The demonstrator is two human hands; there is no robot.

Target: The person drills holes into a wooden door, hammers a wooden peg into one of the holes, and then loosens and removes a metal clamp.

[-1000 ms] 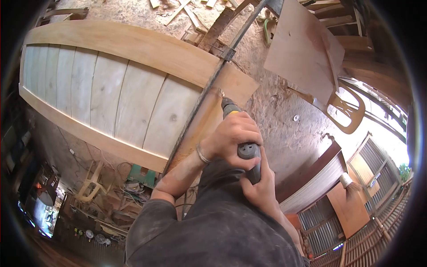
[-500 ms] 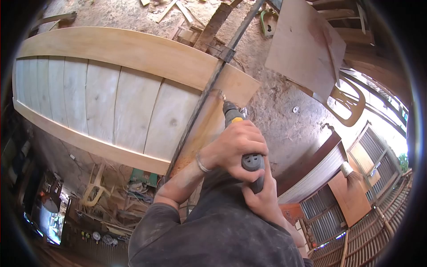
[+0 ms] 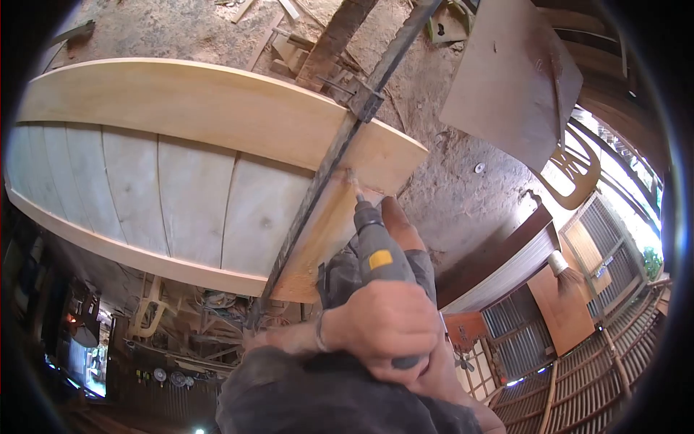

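A grey power drill with a yellow label points away from me. Its bit reaches the end rail of a slatted wooden panel, near the corner with the curved side rail. My left hand, a band at its wrist, is closed over the drill's rear. Mostly hidden beneath it, my right hand is at the drill's handle. Across the panel lies a long dark bar clamp. Pale wood shavings lie on the end rail's near end.
Beyond the panel, wood offcuts lie on the dusty ground. A brown board leans at the upper right, with a cut-out chair back beside it. My bent leg is right by the panel's end.
The drill and both hands have moved back towards my body, showing more of the drill's body. My left hand now covers most of the right. My leg has come into view beside the panel.
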